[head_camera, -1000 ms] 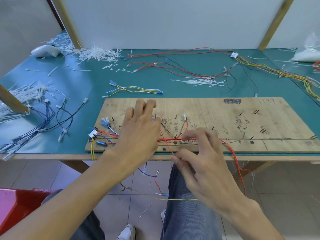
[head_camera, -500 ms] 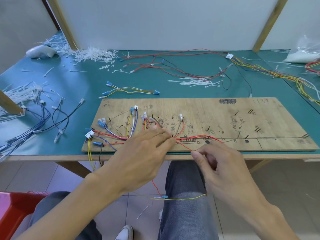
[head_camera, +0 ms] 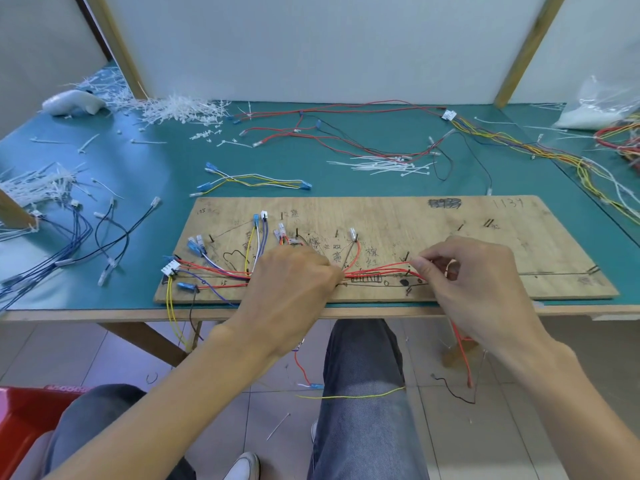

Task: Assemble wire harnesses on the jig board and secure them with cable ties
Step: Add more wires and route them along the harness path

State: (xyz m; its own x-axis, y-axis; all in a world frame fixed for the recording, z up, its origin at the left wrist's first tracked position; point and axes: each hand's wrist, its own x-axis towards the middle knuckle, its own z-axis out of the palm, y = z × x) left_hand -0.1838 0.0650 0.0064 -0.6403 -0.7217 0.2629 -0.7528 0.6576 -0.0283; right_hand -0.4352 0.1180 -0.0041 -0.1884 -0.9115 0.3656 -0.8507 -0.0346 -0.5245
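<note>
We are recording both grips closed: left hand clamping the red wires low on the jig board, right hand pinching them. Excess pull is risking wires jumping the pegs or straining terminals.

Left hand, right hand pinching red wires

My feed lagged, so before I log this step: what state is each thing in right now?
Left hand: grips the red wires on the board.
Right hand: pinches the red wires further right.
Red wires: stretched between the hands, along the pegs.
Board: lies flat, wires routed on its left half.
Ties: loose bundle behind the board, none on the red wires.
</note>
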